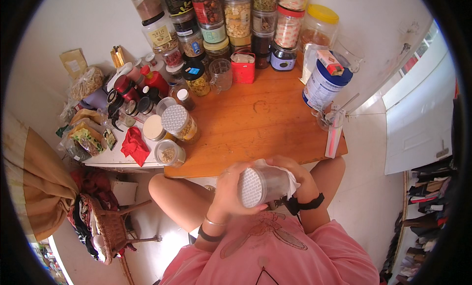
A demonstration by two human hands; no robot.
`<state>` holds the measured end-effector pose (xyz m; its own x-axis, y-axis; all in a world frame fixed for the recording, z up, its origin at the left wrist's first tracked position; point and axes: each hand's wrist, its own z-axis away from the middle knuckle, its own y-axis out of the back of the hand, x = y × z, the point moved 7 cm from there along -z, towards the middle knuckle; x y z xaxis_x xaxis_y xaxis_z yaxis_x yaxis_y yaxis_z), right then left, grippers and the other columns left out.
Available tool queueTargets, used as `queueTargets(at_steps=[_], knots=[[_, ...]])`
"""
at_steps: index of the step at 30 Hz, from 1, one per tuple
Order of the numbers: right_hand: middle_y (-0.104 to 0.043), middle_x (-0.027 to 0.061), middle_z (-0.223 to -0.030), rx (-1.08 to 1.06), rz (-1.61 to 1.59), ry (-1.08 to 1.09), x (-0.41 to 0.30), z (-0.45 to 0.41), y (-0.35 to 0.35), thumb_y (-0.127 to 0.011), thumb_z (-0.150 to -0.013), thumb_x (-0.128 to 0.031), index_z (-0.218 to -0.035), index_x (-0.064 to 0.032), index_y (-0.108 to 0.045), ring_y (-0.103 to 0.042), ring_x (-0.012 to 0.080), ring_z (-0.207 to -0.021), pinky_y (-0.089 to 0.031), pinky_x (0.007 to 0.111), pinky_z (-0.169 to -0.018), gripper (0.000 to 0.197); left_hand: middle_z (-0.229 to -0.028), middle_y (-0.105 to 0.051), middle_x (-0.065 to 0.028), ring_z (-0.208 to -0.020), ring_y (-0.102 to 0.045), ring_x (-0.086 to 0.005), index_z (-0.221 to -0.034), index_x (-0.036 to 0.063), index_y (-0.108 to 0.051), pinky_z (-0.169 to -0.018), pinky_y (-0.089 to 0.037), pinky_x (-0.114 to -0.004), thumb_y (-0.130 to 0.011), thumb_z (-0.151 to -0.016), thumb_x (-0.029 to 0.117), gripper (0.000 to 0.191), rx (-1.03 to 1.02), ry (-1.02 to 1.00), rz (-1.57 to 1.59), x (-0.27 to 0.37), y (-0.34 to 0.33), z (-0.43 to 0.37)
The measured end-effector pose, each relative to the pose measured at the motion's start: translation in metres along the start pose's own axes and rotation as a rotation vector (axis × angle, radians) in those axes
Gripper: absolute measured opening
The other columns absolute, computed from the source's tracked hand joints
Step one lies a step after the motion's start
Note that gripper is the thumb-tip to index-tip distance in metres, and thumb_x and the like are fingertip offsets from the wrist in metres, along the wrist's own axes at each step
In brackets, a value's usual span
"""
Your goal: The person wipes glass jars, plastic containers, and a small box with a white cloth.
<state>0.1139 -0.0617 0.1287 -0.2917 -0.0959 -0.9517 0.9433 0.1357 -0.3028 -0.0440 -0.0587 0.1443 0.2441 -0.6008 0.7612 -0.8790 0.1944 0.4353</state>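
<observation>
A clear plastic jar with a patterned silver-and-white lid (251, 187) lies tilted between my hands, above my lap at the table's near edge. My left hand (230, 189) grips its lidded end. Around the far end, my right hand (295, 170) presses a white cloth or tissue (293, 181) against the jar. Its contents cannot be made out. On the table's left part stand a jar with a similar patterned lid (174, 118), a cream-lidded jar (154, 127) and an uncovered clear jar with pale dried pieces inside (169, 153).
Stacked food jars (238, 17) line the wall behind the wooden table (243, 119). At the right stand a blue-lidded tin (322, 86) and a glass with utensils (326, 119). Bottles and a red cloth (135, 145) cover the white side surface. A wicker basket of clothes (110, 226) is lower left.
</observation>
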Motion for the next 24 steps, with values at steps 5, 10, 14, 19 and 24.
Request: queueTargets(at_steps=[5, 10, 14, 19, 24], knots=[[-0.063, 0.0077, -0.107, 0.011, -0.631, -0.424, 0.092, -0.023, 0.032, -0.057, -0.091, -0.034, -0.118, -0.0025, -0.058, -0.062, 0.0192, -0.094, -0.050, 0.031, -0.081, 0.042, -0.108, -0.058, -0.0177, -0.098, -0.059, -0.0327, -0.123, -0.0011, -0.046, -0.087, -0.045, -0.039, -0.082, -0.052, 0.045, 0.092, 0.144, 0.098, -0.044, -0.010, -0.001, 0.002], [-0.058, 0.0106, -0.116, 0.032, -0.613, -0.261, 0.065, -0.022, 0.012, -0.056, -0.090, -0.033, -0.125, -0.0014, -0.050, -0.058, 0.0204, -0.102, -0.047, 0.033, -0.088, 0.047, -0.109, -0.057, -0.0190, -0.101, -0.058, -0.0310, -0.126, -0.0017, -0.044, -0.088, -0.045, -0.039, -0.077, -0.061, 0.049, 0.089, 0.122, 0.184, -0.111, -0.020, 0.002, 0.003], [-0.052, 0.0138, -0.121, 0.099, 0.003, 0.133, 0.034, -0.017, 0.009, -0.053, -0.092, -0.030, -0.124, 0.0015, -0.047, -0.051, 0.0226, -0.108, -0.041, 0.033, -0.093, 0.046, -0.109, -0.057, -0.0175, -0.100, -0.058, -0.0263, -0.127, -0.0022, -0.044, -0.087, -0.046, -0.036, -0.074, -0.071, 0.043, 0.078, 0.252, 0.347, 0.047, -0.037, 0.005, 0.011], [-0.049, 0.0214, -0.124, 0.074, 0.772, 0.771, -0.009, -0.005, -0.018, -0.062, -0.085, -0.025, -0.121, -0.0015, -0.055, -0.050, 0.0364, -0.112, -0.042, 0.042, -0.093, 0.043, -0.108, -0.058, -0.0125, -0.098, -0.056, -0.0201, -0.126, -0.0015, -0.045, -0.086, -0.046, -0.032, -0.067, -0.083, 0.028, 0.057, 0.403, 0.540, 0.400, -0.047, 0.001, 0.014], [-0.053, 0.0116, -0.123, 0.076, 1.198, 0.876, -0.017, 0.003, -0.046, -0.063, -0.082, -0.021, -0.120, -0.0135, -0.061, -0.051, 0.0349, -0.115, -0.042, 0.050, -0.097, 0.039, -0.110, -0.058, -0.0104, -0.099, -0.055, -0.0175, -0.125, 0.0004, -0.046, -0.085, -0.046, -0.030, -0.059, -0.091, 0.025, 0.044, 0.418, 0.630, 0.632, -0.067, -0.010, 0.022]])
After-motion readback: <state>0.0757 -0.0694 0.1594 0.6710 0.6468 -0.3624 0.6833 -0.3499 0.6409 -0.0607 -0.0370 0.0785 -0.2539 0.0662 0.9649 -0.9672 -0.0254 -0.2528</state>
